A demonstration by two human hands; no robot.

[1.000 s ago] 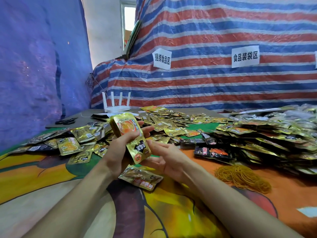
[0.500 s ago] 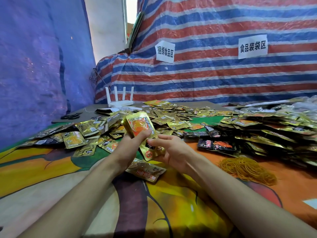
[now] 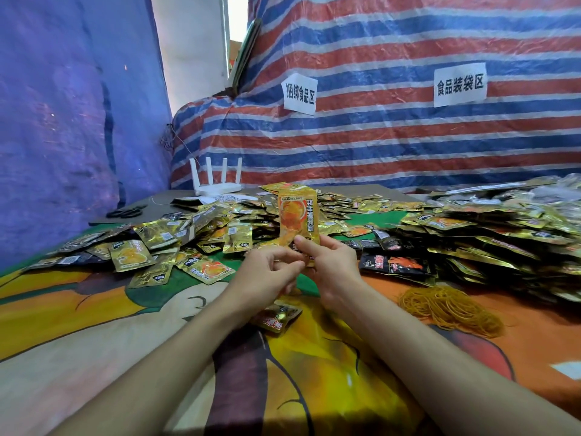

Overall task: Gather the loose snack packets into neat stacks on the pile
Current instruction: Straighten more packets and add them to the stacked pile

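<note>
Head view: a counter point(image 3: 94, 357) under a bright cartoon-print cloth runs back to a red, white and blue striped tarp point(image 3: 408, 146) bearing two paper signs point(image 3: 299, 94), with a blue tarp point(image 3: 63, 121) on the left. A white router point(image 3: 217, 184) and scissors point(image 3: 125, 212) sit at the far left edge, and a heap of rubber bands point(image 3: 449, 306) lies to the right. Loose packets point(image 3: 176, 237) are scattered across the middle, and the pile point(image 3: 487, 234) rises on the right, cut off by the frame. A gold-and-orange packet point(image 3: 298, 215) is held above the counter's centre, upright, long axis vertical, printed face toward the camera. The right grip point(image 3: 333, 262) pinches its lower end, one finger laid across the front. The left grip point(image 3: 267, 272), fingers curled, pinches the bottom edge beside it. The fingers hide that lower end, and whether more packets sit behind it cannot be made out. Another packet point(image 3: 276, 317) lies flat on the cloth, half covered by the wrists.
</note>
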